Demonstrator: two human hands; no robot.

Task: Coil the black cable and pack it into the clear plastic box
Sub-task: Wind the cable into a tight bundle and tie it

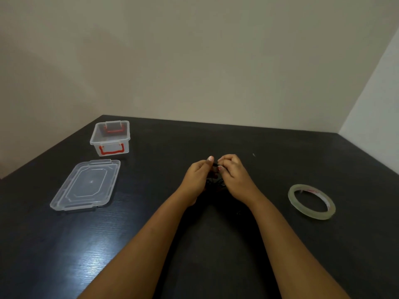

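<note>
- Both forearms are stretched forward over the dark table [216, 266], so that the work is kept at the middle of the surface, in plain sight.
- The left hand [197, 178] is curled, with thumb and fingers closed on the black cable [214, 182]; it appears to be used as the anchor by which the bundle is kept from springing loose.
- The right hand [234, 174] is likewise closed, its fingertips pinched on a short stretch of the cable just beside the left thumb, apparently so that a turn can be guided or an end tucked in.
- The cable is gathered between the two hands; only a few dark loops can be made out against the dark table, and how neatly it is coiled cannot be told.
- A roll of clear tape [311, 201] lies flat to the right, well apart from the hands, probably kept ready for binding the coil.
- The lid [86, 186] is laid flat to the left, off its box, so the opening is left free.
- The clear plastic box [110, 138] stands open and upright at the far left, with nothing seen inside; packing is judged not yet begun.
</note>
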